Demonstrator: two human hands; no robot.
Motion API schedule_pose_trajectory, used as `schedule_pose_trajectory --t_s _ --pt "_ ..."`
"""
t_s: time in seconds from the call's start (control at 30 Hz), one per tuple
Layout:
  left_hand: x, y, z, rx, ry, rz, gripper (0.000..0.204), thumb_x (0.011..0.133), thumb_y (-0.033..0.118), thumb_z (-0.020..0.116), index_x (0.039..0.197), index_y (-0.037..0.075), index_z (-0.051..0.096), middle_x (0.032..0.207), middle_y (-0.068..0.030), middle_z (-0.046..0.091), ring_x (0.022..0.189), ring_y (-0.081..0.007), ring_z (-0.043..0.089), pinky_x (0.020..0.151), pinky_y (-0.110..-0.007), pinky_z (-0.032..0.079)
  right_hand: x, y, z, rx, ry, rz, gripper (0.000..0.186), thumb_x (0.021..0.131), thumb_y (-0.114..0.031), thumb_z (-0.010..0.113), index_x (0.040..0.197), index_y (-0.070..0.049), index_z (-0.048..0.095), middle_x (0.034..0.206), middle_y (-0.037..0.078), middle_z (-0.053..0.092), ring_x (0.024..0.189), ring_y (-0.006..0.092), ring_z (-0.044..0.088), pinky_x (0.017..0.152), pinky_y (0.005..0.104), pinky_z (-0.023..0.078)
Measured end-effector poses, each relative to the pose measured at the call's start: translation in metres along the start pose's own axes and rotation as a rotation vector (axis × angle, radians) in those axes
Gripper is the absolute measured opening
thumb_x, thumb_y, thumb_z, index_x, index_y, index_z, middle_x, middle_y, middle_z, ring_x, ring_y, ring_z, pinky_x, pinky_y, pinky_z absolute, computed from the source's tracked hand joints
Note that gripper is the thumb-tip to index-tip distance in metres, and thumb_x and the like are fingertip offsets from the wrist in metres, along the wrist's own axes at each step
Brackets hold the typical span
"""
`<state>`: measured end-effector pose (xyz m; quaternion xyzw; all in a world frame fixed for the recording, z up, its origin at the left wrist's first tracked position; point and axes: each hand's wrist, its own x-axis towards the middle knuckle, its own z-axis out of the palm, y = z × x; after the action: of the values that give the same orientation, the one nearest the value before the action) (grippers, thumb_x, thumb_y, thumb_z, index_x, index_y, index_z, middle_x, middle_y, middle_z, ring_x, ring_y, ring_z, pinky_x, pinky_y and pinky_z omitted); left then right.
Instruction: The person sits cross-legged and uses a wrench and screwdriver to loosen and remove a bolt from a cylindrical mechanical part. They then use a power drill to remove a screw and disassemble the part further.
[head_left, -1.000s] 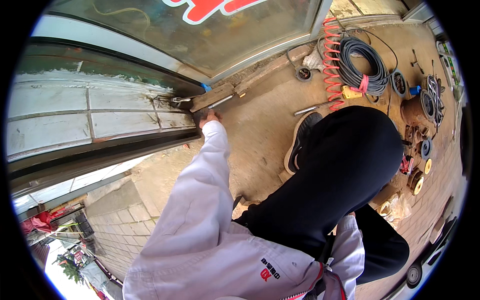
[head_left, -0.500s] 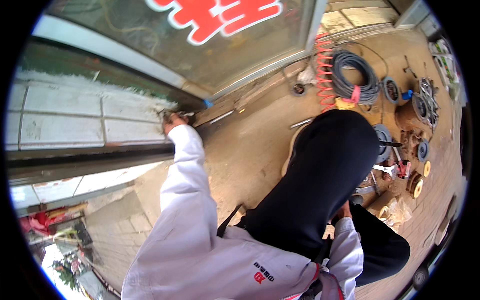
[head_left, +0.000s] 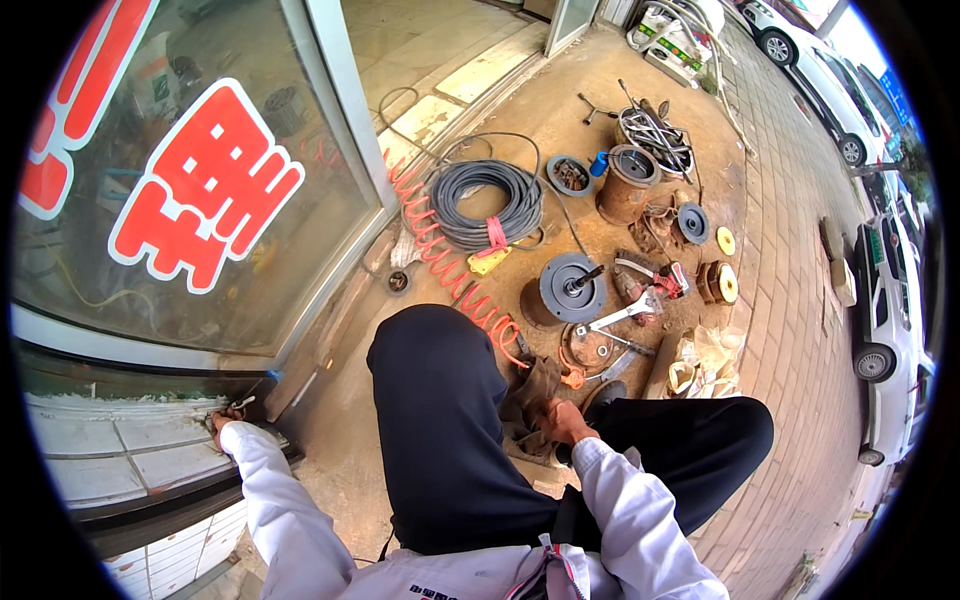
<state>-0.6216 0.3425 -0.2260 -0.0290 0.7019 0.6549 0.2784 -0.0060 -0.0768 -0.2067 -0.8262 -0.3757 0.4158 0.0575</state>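
My left hand reaches out to the left and rests on the edge of a grey tiled ledge under a glass door; its fingers curl at something small and pale that I cannot make out. My right hand is low beside my dark-trousered knee, fingers closed on a brown rag or glove on the ground. Both sleeves are white.
On the dirt ground ahead lie a coiled grey hose, a red spiral air line, a round metal disc with a shaft, a wrench, small wheels, a rusty drum. Parked white cars line the paved strip at the right.
The view has swung right, bringing the tools on the ground into sight. My left hand stays on the ledge; my right hand has come into view at the brown rag.
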Motion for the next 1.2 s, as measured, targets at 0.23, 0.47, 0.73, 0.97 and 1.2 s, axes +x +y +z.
schedule_pose_trajectory --t_s 0.23,0.47,0.73,0.97,1.2 --pt "0.02 0.019 -0.025 0.219 0.028 0.09 0.016 0.095 0.023 0.069 0.091 0.008 0.069 0.082 -0.0077 0.068 0.065 -0.0182 0.061 0.052 -0.033 0.049 0.009 -0.008 0.004 -0.078 0.022 -0.047 0.032 0.086 -0.035 0.069 0.101 -0.007 0.068 0.097 0.022 0.071 0.095 0.0431 0.068 0.082 0.0504 0.055" --pt "-0.051 0.05 -0.012 0.101 -0.176 0.293 0.017 0.092 0.019 0.069 0.081 0.008 0.062 0.062 -0.008 0.06 0.045 -0.0163 0.049 0.041 -0.032 0.04 0.021 0.003 0.019 0.24 -0.061 -0.179 0.03 0.088 -0.019 0.07 0.116 -0.006 0.07 0.108 0.019 0.073 0.1 0.035 0.071 0.083 0.0414 0.057" --pt "-0.122 0.026 0.001 0.122 -0.466 0.23 0.018 0.092 0.009 0.072 0.079 0.006 0.059 0.062 -0.0055 0.055 0.043 -0.0152 0.047 0.038 -0.031 0.039 0.063 0.092 0.049 0.538 0.043 -0.249 0.03 0.083 -0.005 0.072 0.112 0.001 0.071 0.106 0.02 0.075 0.097 0.0259 0.073 0.083 0.0352 0.056" --pt "-0.195 0.034 0.028 0.076 -0.669 0.209 0.015 0.089 0.006 0.075 0.079 0.004 0.065 0.059 -0.0052 0.057 0.042 -0.0148 0.049 0.038 -0.03 0.04 0.026 0.022 0.001 0.491 0.12 -0.412 0.026 0.081 0.0 0.071 0.107 0.002 0.069 0.093 0.015 0.073 0.085 0.0252 0.07 0.077 0.0355 0.054" --pt "-0.32 0.074 0.094 0.051 -1.021 0.162 0.012 0.088 0.009 0.077 0.082 0.005 0.067 0.063 -0.0031 0.058 0.043 -0.0124 0.05 0.04 -0.028 0.043 -0.002 -0.06 -0.09 0.281 0.232 -0.314 0.023 0.086 -0.007 0.066 0.107 0.001 0.069 0.096 0.024 0.072 0.093 0.0379 0.071 0.081 0.043 0.055"
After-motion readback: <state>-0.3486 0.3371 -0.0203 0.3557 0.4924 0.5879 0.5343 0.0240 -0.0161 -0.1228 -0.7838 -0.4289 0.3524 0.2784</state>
